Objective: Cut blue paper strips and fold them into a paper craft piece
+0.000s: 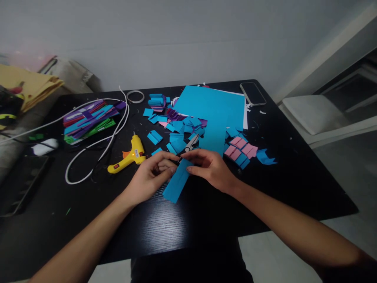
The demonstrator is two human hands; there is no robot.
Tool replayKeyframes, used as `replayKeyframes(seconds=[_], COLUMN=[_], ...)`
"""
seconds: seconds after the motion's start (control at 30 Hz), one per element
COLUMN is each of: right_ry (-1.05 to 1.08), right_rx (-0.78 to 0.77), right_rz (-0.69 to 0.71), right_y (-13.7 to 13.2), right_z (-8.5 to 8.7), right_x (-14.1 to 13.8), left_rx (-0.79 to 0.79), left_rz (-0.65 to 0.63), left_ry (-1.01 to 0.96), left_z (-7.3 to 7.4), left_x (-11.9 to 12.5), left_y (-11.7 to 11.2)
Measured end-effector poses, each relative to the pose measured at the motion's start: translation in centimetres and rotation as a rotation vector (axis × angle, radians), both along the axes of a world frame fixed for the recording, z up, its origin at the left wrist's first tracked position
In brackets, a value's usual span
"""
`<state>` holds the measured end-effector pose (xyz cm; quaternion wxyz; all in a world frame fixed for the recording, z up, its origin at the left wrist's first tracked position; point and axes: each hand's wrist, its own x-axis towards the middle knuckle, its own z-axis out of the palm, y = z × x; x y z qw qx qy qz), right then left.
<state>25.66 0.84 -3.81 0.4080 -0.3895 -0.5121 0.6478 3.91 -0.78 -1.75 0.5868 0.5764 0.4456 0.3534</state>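
Between my two hands, above the near part of the black table, a blue paper strip (176, 184) slants down toward me. My left hand (150, 175) pinches its left edge between thumb and fingers. On the strip's upper right end, my right hand (213, 169) has its thumb on top and its fingers behind. Just beyond my fingertips lie scissors (192, 143), their handles partly hidden by my hands. Cut and folded blue paper pieces (177, 142) are scattered past them, and a large blue sheet (212, 104) lies behind.
A yellow glue gun (129, 155) lies left of my hands, near a looped white cable (68, 173). Bundled coloured paper strips (88, 120) are at the left. Joined pink and blue pieces (240, 151) lie right. A phone (252, 93) rests at the far right corner, a tape roll (135, 96) at the back.
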Motion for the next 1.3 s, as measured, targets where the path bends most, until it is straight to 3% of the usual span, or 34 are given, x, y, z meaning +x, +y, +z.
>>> replayKeyframes(seconds=[0.17,0.4,0.83,1.1,1.3], right_ry=[0.027,0.002,0.022,-0.025,0.003], right_rx=[-0.002,-0.06,-0.099,-0.047,-0.039], right_rz=[0.014,0.034,0.022,0.025,0.055], right_y=[0.0,-0.12,-0.03,-0.18,-0.32], right_z=[-0.02,-0.14,-0.13,-0.05,-0.09], right_x=[0.03,-0.12,-0.03,-0.08,-0.09], left_rx=[0.041,0.291,0.366,0.582,0.622], left_rz=[-0.033,-0.102,-0.041,-0.035,-0.06], left_ry=[0.016,0.263,0.246,0.297,0.327], left_z=[-0.3,-0.7,-0.94,-0.69,-0.68], left_x=[-0.16,-0.81,-0.75,-0.72,-0.64], left_y=[0.02,-0.22,-0.05,-0.14,-0.24])
